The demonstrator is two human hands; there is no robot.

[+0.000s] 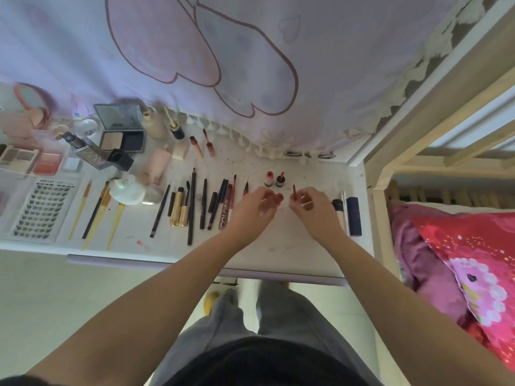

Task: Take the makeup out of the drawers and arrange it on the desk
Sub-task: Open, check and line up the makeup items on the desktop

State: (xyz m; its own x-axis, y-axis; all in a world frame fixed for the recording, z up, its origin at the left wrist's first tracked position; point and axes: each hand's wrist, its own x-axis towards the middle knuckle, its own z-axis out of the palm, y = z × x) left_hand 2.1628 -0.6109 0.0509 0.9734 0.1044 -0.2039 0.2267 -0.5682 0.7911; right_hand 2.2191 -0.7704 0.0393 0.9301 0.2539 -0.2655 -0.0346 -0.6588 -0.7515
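- Fingers of your left hand [257,203] were curled round a small red-topped piece [278,198], likely a lip-tint tube or its cap; your right hand [309,200] pinched a thin dark-red applicator wand [293,191] upright, just beside it. Both hovered over the desk [292,246], right of centre.
- Near you, your legs and a strip of floor showed under the desk's front edge; no drawer could be made out, so you could not have told how much makeup was left inside.
- On the desk, much looked done already: a row of pencils and liners [192,207] lay side by side in the middle, brushes [96,213] to their left, a lash tray [44,210] at the far left.
- Just beyond your hands stood two small tint bottles [274,179], apart from each other. A navy tube [354,215] and a slimmer pale one lay to the right of your right hand.
- Farther back and left sat an open compact [122,135], palettes [19,158], a pink tube [156,167] and two lip glosses [202,144].
- By my reading, the arranging was well along; the piece in your hands had yet to be set down.
- Hard to make out: whether wand and red piece belonged together, and the blurred items at the far-left corner, cut by the frame edge.
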